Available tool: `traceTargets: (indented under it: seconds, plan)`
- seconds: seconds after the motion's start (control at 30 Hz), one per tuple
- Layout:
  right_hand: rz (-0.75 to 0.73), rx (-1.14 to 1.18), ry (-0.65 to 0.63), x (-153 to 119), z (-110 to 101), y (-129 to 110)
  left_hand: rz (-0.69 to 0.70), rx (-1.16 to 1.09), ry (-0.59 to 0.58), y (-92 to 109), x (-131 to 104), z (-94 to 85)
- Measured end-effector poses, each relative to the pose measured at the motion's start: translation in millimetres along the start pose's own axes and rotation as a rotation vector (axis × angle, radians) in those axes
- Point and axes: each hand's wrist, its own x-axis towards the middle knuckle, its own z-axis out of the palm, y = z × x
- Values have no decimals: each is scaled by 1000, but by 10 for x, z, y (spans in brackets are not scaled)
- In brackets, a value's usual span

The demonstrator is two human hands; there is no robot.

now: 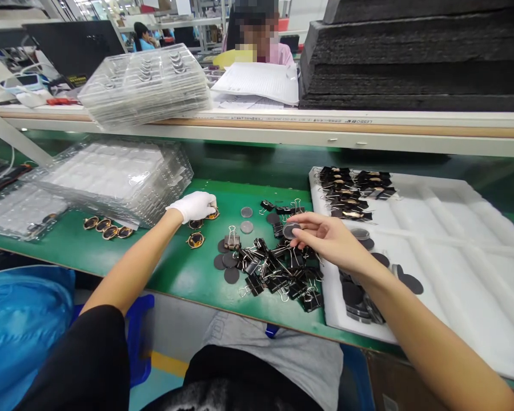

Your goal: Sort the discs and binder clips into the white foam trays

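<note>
A: Far left?
B: Clear trays (111, 177) stacked at 10 o'clock, row of gold-rimmed rings (107, 225) just below.
A: L hand?
B: Left hand (195, 205), white glove, fingers curled down on a gold ring (213, 214); can't tell if it's pinched.
A: Center?
B: Binder clip pile (274, 268) w/ loose dark discs (229, 268) at its 9.
A: R hand?
B: Right hand (329, 237), bare, pinches a gray disc (290, 230) at fingertips, over the pile's 12. White foam tray (454, 228) at 3.

Bench: green matted worktable (184, 268), centre.
Shelf: pale raised shelf rail (368, 134), 12 o'clock.
Foam: stacked black foam slabs (415, 57), 1 o'clock.
Floor: grey floor with yellow stripe (169, 361), 6 o'clock.
Light: bright, even overhead.
</note>
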Motion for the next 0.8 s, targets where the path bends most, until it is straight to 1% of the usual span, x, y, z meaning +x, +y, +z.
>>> traceTargets:
  seconds: [0.13, 0.23, 0.3, 0.37, 0.4, 0.47, 0.53, 0.6, 0.63, 0.7, 0.73, 0.8]
  plan:
    - [29, 96, 20, -8, -3, 21, -37, 18, 42, 58, 63, 55]
    - [82, 210, 25, -12, 5, 27, -45, 2, 122, 121, 45, 36]
    - [103, 309, 53, -8, 11, 25, -51, -28, 182, 192, 54, 6]
    - [99, 393, 102, -1, 16, 20, -50, -69, 232, 323, 81, -27]
    - [91, 417, 124, 3, 19, 19, -46, -112, 259, 418, 93, -44]
    - [69, 412, 135, 8, 27, 20, -21, -239, 321, 672, 93, -81]
    - [40, 358, 112, 12, 40, 26, 35, -394, 389, 990, 49, -118]
    - [-6, 303, 118, 16, 55, 34, 117, -512, 424, 1320, -25, -152]
    - [-26, 287, 137, 19, 62, 38, 163, -572, 415, 1470, -66, -166]
    - [-54, 288, 197, 27, 71, 50, 257, -718, 344, 1706, -134, -191]
    - [-64, 300, 227, 32, 73, 59, 301, -790, 292, 1784, -158, -202]
    - [-86, 326, 273, 41, 71, 84, 374, -897, 203, 1865, -179, -219]
